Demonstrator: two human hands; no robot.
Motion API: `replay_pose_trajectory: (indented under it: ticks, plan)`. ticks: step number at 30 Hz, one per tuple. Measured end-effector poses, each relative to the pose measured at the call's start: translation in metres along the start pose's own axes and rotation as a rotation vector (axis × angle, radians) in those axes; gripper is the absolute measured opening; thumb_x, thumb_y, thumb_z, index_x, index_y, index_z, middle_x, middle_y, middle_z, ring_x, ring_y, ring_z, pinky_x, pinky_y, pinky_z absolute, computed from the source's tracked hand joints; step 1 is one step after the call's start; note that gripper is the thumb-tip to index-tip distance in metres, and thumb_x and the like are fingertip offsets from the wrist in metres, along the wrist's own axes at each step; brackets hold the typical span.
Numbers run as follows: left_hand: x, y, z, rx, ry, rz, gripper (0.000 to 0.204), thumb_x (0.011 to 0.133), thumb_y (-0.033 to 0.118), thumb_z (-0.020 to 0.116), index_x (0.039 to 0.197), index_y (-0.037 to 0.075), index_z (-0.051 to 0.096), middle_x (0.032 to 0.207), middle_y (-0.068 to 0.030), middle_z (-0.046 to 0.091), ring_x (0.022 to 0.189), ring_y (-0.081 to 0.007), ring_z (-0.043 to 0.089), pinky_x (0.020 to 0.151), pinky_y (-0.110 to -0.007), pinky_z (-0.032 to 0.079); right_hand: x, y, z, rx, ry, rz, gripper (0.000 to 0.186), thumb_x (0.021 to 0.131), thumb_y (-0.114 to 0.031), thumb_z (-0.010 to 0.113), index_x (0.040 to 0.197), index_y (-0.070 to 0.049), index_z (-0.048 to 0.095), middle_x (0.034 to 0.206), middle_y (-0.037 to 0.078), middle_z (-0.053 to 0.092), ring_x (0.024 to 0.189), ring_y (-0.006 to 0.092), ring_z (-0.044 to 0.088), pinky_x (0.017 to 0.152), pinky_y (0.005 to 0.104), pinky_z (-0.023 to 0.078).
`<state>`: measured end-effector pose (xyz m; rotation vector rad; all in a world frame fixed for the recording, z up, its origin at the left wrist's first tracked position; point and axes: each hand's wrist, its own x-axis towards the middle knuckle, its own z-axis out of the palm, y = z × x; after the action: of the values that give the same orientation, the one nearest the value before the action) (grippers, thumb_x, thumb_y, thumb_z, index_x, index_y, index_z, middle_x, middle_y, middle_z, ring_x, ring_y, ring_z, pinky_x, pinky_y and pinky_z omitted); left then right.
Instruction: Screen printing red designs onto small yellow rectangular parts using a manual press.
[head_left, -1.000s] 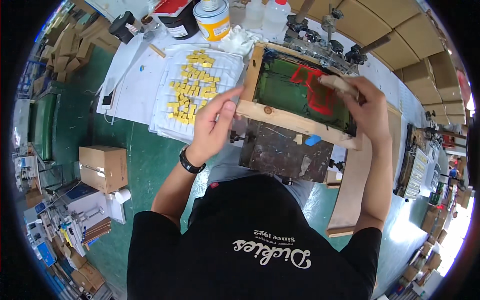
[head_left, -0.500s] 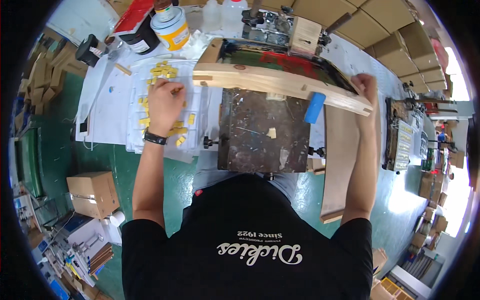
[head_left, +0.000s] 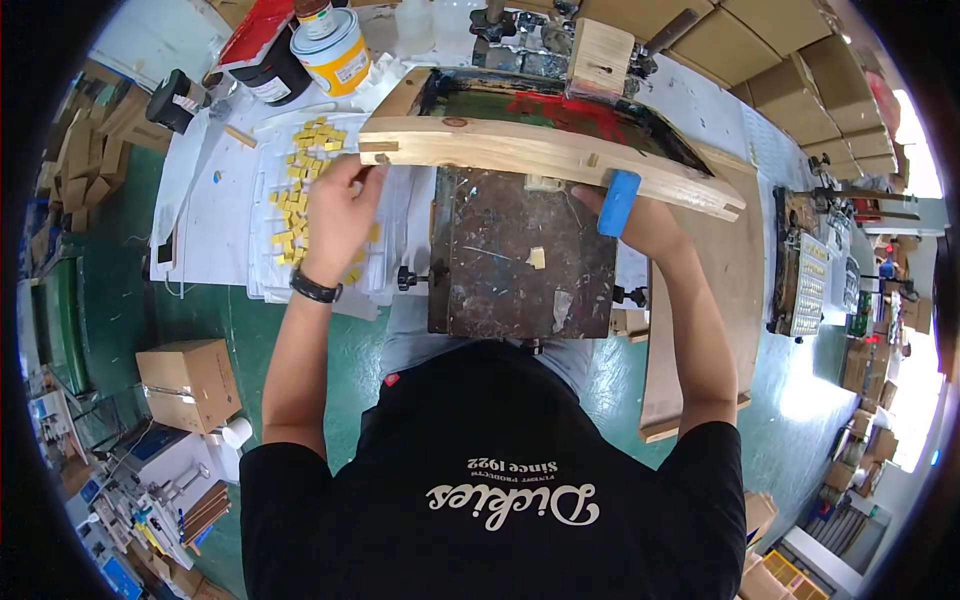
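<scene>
A wooden-framed screen with dark green mesh and red ink is raised over a dark, stained metal plate. My left hand has its fingers curled beside the frame's left end, over a white tray of small yellow pieces; what they hold, if anything, is unclear. My right hand reaches under the front rail by a blue piece fixed to it; its fingers are partly hidden. A small pale piece lies on the plate. A wooden block rests at the back of the screen.
Cans, a black tub and a white bottle stand at the back left. Metal clamps hold the screen's back. A long board is at the right, with stacked cardboard boxes behind.
My left hand left the frame and moved over the tray. My right hand let go of the wooden block, now at the screen's back, and moved under the front rail. The screen tilted upward.
</scene>
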<state>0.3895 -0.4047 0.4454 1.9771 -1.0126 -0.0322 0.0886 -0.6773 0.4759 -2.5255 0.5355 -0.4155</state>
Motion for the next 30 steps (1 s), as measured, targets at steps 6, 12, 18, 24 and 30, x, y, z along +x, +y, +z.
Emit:
replay_pose_trajectory:
  ticks: [6, 12, 18, 24, 30]
  plan:
    - [-0.003, 0.030, 0.027, -0.133, -0.202, -0.021, 0.018, 0.094, 0.013, 0.075, 0.107, 0.001, 0.078, 0.092, -0.0145, 0.078, 0.070, -0.0289, 0.065, 0.067, -0.037, 0.052, 0.016, 0.000, 0.002, -0.038, -0.028, -0.050, 0.040, 0.098, -0.026, 0.078, 0.128, -0.002, 0.069, 0.116, 0.014, 0.077, 0.098, 0.0321, 0.073, 0.087, 0.0418, 0.057]
    - [0.014, 0.080, 0.085, -0.074, -0.277, 0.254, 0.028, 0.100, 0.018, 0.072, 0.120, -0.001, 0.075, 0.111, -0.0164, 0.079, 0.088, -0.0323, 0.074, 0.075, -0.040, 0.057, 0.002, 0.006, -0.004, -0.079, 0.089, -0.127, 0.035, 0.099, -0.024, 0.076, 0.124, 0.000, 0.071, 0.113, 0.014, 0.077, 0.097, 0.0318, 0.073, 0.084, 0.0427, 0.057]
    - [0.020, 0.069, 0.135, 0.257, -0.373, 0.365, 0.032, 0.101, 0.021, 0.066, 0.124, -0.001, 0.072, 0.111, -0.0158, 0.078, 0.091, -0.0367, 0.073, 0.078, -0.042, 0.057, -0.049, 0.055, -0.021, -0.001, 0.305, 0.145, 0.025, 0.097, -0.013, 0.072, 0.120, -0.004, 0.072, 0.105, 0.014, 0.077, 0.090, 0.0342, 0.072, 0.079, 0.0441, 0.056]
    - [0.008, 0.092, 0.128, 0.321, -0.370, 0.431, 0.038, 0.101, 0.023, 0.068, 0.134, 0.002, 0.068, 0.119, -0.0196, 0.075, 0.100, -0.0356, 0.072, 0.088, -0.043, 0.055, -0.116, 0.174, -0.058, 0.141, 0.500, 0.746, 0.020, 0.098, -0.019, 0.072, 0.109, -0.002, 0.070, 0.092, 0.014, 0.076, 0.080, 0.0349, 0.069, 0.074, 0.0440, 0.055]
    - [-0.010, 0.109, 0.107, 0.450, -0.410, 0.528, 0.044, 0.102, 0.025, 0.071, 0.141, 0.004, 0.066, 0.129, -0.0203, 0.068, 0.108, -0.0343, 0.068, 0.095, -0.044, 0.053, -0.118, 0.222, -0.072, -0.187, 0.472, 0.848, 0.024, 0.098, -0.026, 0.070, 0.101, -0.003, 0.068, 0.088, 0.016, 0.075, 0.079, 0.0378, 0.070, 0.075, 0.0451, 0.056]
